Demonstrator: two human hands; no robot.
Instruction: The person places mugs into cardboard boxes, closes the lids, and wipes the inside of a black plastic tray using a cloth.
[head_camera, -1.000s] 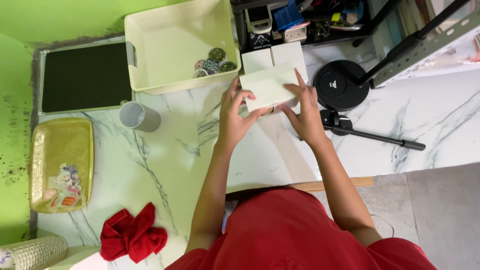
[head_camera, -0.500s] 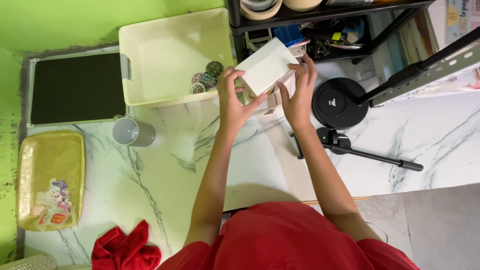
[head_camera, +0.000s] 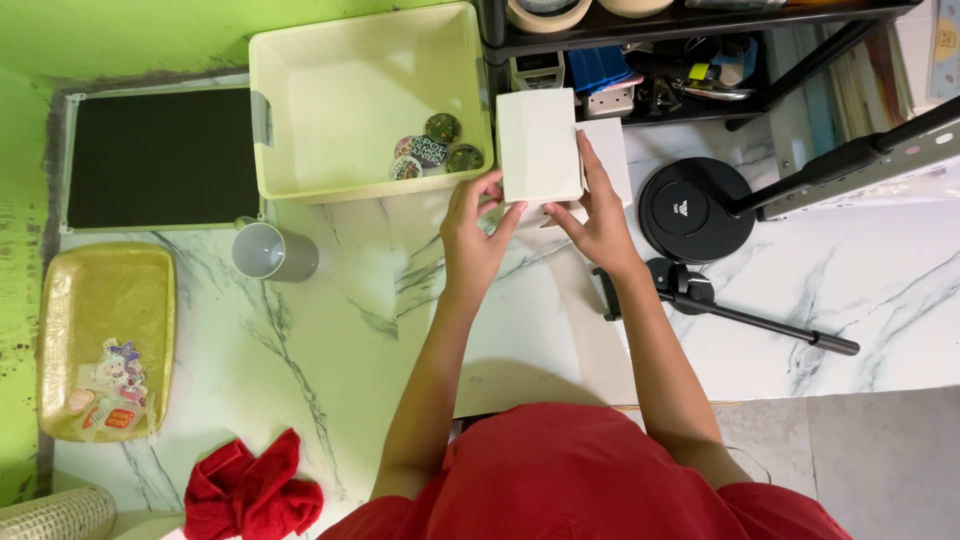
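Both my hands, left hand (head_camera: 470, 235) and right hand (head_camera: 598, 215), gripped the flat white rectangular cardboard box (head_camera: 538, 145) over the marble worktop (head_camera: 330, 330); lowering it gently looked next.

Person wears a plain red top (head_camera: 570, 470), short-sleeved, w/ sleeves ending near the shoulders; forearms bare. No rings, watch or gloves visible on left hand (head_camera: 472, 235) or right hand (head_camera: 598, 215). Fabric smooth, no print seen from above.
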